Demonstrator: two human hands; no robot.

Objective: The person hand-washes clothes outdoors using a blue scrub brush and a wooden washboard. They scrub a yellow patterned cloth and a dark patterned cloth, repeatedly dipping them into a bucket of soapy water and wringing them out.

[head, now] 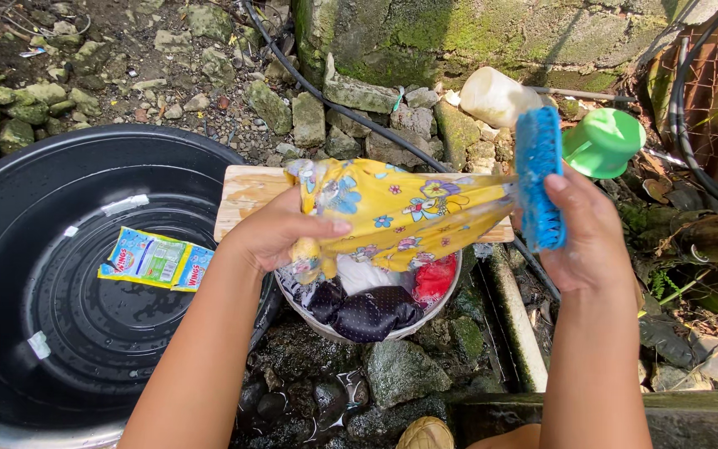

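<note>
My left hand (272, 231) grips the bunched end of a yellow flowered cloth (400, 208), which is stretched along a wooden board (247, 193). My right hand (587, 229) holds a blue scrubbing brush (539, 175) at the cloth's right end, bristles toward the fabric. Under the cloth sits a pale basin (392, 331) filled with other garments: dark dotted, white and red ones.
A large black tub (10, 216) with shallow water lies at the left; opened yellow sachets (158, 259) float in it. Mossy stones and a black hose (326, 101) lie behind the board. A green dipper (604, 141) and a white plastic bottle (496, 96) rest at the upper right.
</note>
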